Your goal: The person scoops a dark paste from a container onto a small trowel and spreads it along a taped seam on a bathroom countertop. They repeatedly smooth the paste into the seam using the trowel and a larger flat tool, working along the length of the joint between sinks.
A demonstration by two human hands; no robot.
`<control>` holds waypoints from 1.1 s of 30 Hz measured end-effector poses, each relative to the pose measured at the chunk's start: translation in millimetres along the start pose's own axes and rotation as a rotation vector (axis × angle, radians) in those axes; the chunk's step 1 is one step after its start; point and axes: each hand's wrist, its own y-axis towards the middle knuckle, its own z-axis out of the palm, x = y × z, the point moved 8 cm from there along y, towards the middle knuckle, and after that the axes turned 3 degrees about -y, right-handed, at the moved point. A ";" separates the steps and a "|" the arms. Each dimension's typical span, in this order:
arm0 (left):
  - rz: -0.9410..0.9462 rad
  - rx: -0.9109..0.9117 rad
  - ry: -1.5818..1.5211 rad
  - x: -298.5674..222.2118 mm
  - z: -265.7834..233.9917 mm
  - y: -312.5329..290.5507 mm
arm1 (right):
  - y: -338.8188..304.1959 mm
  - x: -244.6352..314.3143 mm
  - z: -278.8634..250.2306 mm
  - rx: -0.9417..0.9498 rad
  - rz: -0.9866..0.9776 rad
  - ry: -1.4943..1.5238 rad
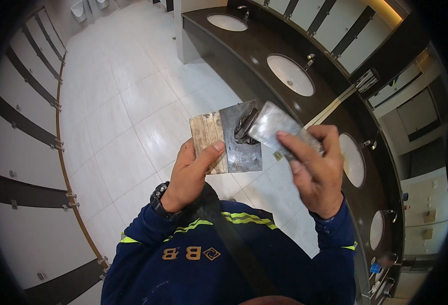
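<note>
Above pale tiled floor, noted gripping dark-faced plate left of the dark desk in left fingers and metal blade in right fingers, possibly risking dropped dark paste through overtilting.

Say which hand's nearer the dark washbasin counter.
Right. The right hand, holding a flat metal blade, overlaps the dark washbasin counter's front edge in view. The left hand, holding a smeared grey plate, is farther left, over the tiled floor.
</note>
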 end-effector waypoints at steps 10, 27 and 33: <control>-0.054 0.116 -0.436 2.6 -2.1 16.2 | -7.6 -40.6 88.0 -0.032 0.065 0.418; 0.591 0.056 0.401 -58.7 -17.9 17.5 | -2.0 -28.0 116.6 -0.145 0.718 1.025; 0.596 0.297 0.687 -41.5 -1.9 24.3 | 5.3 -37.4 98.5 -0.282 0.738 1.133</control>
